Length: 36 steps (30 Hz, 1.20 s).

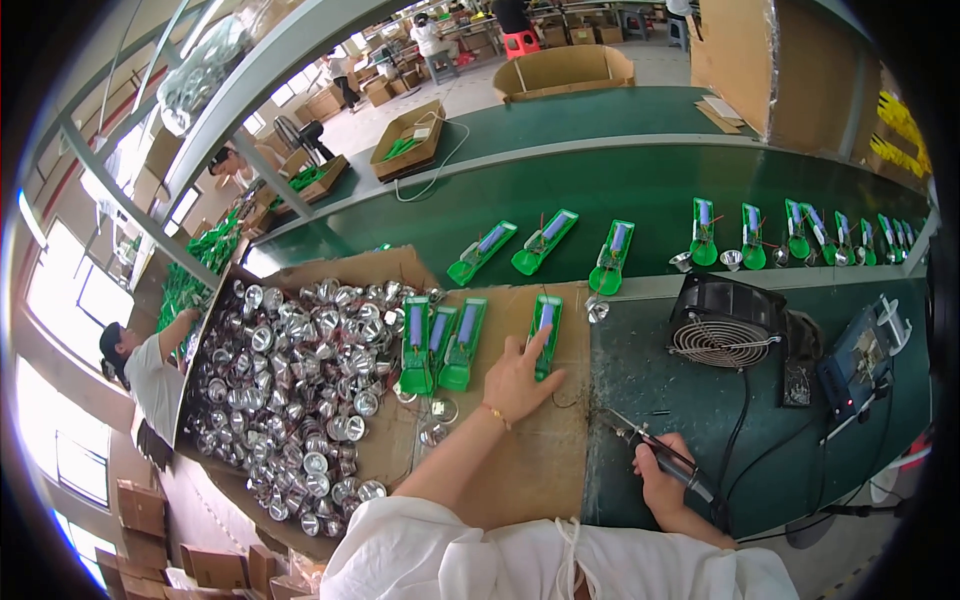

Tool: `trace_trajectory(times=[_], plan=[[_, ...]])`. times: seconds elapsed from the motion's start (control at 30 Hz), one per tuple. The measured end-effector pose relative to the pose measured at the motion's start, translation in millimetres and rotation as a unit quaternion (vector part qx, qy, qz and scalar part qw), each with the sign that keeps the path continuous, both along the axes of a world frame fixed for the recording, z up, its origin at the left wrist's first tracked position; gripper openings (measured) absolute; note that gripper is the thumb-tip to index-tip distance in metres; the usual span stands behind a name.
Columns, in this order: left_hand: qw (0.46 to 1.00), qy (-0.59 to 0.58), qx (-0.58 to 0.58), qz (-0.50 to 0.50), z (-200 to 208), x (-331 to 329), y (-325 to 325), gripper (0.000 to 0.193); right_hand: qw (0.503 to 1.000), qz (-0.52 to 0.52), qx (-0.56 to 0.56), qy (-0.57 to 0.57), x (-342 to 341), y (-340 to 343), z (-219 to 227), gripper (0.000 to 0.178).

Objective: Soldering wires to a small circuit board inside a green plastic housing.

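My left hand (518,384) is spread over a green plastic housing (547,312) on the cardboard sheet. Its index finger touches the housing, and the thumb reaches out at the lower right. The housing has a purple cylindrical cell inside. My right hand (664,474) is closed around the dark handle of a soldering iron (676,462), whose thin tip points up and left toward the cardboard's edge. Beside my left hand lie several similar green housings (463,345) with purple cells. A few silver reflector cups (433,433) sit below them.
A big carton (408,262) of silver reflectors stands at left. A black fan (725,320) and a soldering station (855,360) with cables occupy the right. Across the back, a green conveyor belt (660,160) carries more housings. Co-workers (150,370) are at left and far back.
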State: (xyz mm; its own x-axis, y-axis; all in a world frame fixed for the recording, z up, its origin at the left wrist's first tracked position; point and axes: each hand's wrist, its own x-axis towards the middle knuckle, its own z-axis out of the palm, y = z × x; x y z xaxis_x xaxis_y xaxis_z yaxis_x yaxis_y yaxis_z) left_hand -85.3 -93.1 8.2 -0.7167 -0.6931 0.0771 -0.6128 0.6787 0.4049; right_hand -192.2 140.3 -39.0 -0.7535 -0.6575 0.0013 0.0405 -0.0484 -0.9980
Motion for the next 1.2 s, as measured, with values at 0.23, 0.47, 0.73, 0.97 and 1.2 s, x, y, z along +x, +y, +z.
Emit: trace_trajectory(times=[0.23, 0.47, 0.73, 0.97, 1.2], plan=[[0.988, 0.121, -0.082, 0.054, 6.4, 92.1, 70.5, 0.071, 0.999, -0.019, -0.031, -0.011, 3.3, -3.2, 1.1, 0.014], [0.964, 0.014, -0.191, 0.184, -24.9, 142.3, 46.8, 0.047, 0.999, -0.015, -0.038, -0.009, 4.9, -3.9, 4.1, 0.014], [0.964, 0.103, -0.209, 0.132, -32.1, 171.5, 65.0, 0.018, 0.999, -0.032, -0.037, 0.024, 4.6, 0.0, -4.3, 0.012], [0.963, 0.218, -0.102, 0.119, -30.4, 171.4, 85.2, 0.021, 0.999, -0.022, -0.019, 0.046, 4.5, -1.0, -0.9, 0.011], [0.95, 0.246, 0.109, 0.158, -3.2, 167.5, 86.6, 0.056, 0.997, 0.003, -0.008, 0.075, 17.7, 8.3, 13.8, 0.01]])
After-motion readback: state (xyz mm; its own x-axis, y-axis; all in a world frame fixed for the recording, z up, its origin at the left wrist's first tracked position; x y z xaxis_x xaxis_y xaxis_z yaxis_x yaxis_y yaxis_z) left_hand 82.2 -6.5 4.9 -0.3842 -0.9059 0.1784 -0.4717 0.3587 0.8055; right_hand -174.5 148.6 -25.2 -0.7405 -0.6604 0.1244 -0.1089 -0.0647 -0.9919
